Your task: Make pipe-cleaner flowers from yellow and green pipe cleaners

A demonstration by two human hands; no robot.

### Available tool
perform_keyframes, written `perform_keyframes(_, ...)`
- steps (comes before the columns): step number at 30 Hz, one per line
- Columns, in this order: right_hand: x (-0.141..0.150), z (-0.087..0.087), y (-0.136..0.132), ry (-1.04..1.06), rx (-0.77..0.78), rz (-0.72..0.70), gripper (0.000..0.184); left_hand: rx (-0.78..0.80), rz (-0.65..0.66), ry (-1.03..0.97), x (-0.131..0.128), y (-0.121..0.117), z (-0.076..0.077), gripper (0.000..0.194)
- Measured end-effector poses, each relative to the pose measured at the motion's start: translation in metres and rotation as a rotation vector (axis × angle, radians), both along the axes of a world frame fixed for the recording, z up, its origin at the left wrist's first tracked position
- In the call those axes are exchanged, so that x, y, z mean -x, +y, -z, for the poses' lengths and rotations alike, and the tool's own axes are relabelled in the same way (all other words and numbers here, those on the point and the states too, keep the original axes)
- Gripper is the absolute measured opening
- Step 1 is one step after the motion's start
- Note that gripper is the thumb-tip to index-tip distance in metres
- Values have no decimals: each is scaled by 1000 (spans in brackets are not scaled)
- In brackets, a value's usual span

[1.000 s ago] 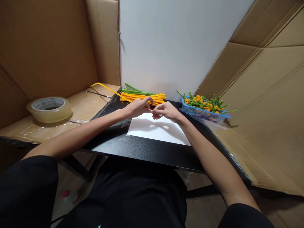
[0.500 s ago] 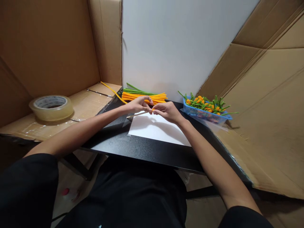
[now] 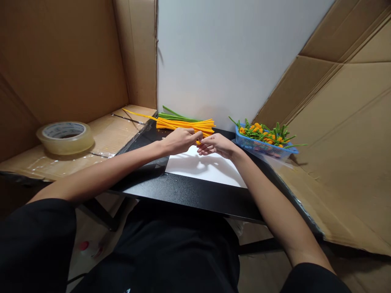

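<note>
Above a white sheet of paper (image 3: pixel 207 169), my two hands meet at a small orange pipe cleaner piece (image 3: pixel 198 142). My left hand (image 3: pixel 183 140) is closed, its fingers curled at the orange piece from above. My right hand (image 3: pixel 218 145) pinches it between thumb and forefinger, other fingers loosely extended. A long orange pipe cleaner (image 3: pixel 139 114) trails left over the cardboard; whether it joins the held piece is hidden behind my left hand. Just behind the hands lie a bundle of orange pipe cleaners (image 3: pixel 186 125) and several green pipe cleaners (image 3: pixel 177 117).
A blue basket (image 3: pixel 262 146) of green and orange pipe cleaner pieces stands at the right. At the left, a roll of clear tape (image 3: pixel 65 138) lies on cardboard. Cardboard walls (image 3: pixel 61 53) flank the black table (image 3: pixel 171 191); a white wall (image 3: pixel 232 61) closes the back.
My left hand has turned over and closed near the orange piece. The pale stick that pointed left from the fingers no longer shows. The trailing pipe cleaner's visible end has swung left and flatter.
</note>
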State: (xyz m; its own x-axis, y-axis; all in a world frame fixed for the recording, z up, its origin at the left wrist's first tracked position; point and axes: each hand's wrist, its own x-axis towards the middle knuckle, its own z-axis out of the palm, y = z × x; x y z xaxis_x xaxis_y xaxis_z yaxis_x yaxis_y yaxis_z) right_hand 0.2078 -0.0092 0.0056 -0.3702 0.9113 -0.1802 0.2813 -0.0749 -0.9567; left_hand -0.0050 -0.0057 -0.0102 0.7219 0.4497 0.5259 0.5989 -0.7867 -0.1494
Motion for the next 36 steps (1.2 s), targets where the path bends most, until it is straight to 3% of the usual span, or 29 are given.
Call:
perform_keyframes(9, 11, 6, -5, -37, -146, -12, 9, -17, 44, 156, 3, 2, 2, 28)
perform_keyframes(15, 6, 7, 1, -66, -282, -123, 24, 117, 115, 112, 6, 9, 1, 26)
perform_keyframes(22, -6, 11, 10, -43, -431, -215, 36, 475, 250, -173, 10, 16, -7, 31)
perform_keyframes(28, 1, 1, -5, -40, -636, -173, 28, 1009, 404, -471, 14, 27, -10, 33)
perform_keyframes(32, 7, -7, -17, -20, -675, -96, 30, 1151, 388, -608, 13, 29, -7, 25)
perform_keyframes(36, 5, -10, -19, -150, -796, -42, 32, 1234, 350, -763, 8, 26, -4, 18)
